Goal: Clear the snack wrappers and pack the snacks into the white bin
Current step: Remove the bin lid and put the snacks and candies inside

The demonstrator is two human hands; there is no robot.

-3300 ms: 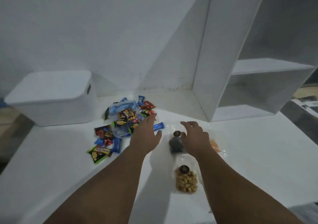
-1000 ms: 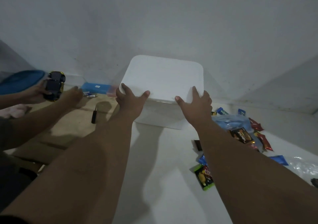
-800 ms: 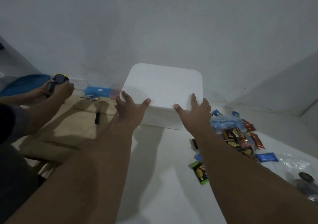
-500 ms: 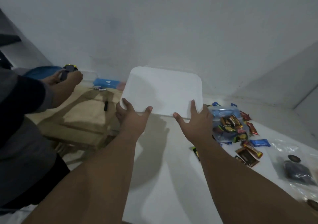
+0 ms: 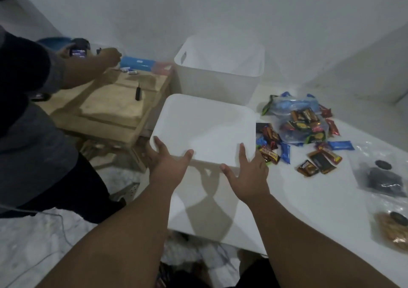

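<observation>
The white bin [image 5: 217,73] stands open at the back of the white table [image 5: 309,199], its inside looking empty. Its flat white lid [image 5: 205,130] is off and held in front of the bin, above the table's left part. My left hand [image 5: 166,165] grips the lid's near left corner, and my right hand [image 5: 248,172] grips its near right corner. A pile of small wrapped snacks [image 5: 302,128], some in a clear bag, lies to the right of the lid. Two clear bags, one with dark snacks [image 5: 384,179] and one with tan nuts [image 5: 393,232], lie at the right edge.
Another person [image 5: 28,115] stands at the left, reaching over a low wooden bench [image 5: 114,108] that carries a blue box [image 5: 138,63] and a small dark tool [image 5: 138,93]. The table's near edge ends just below my forearms.
Both hands moved from the snack bags to the bin, gripped its lid, lifted it off and drew it toward me. The bin now stands open.
</observation>
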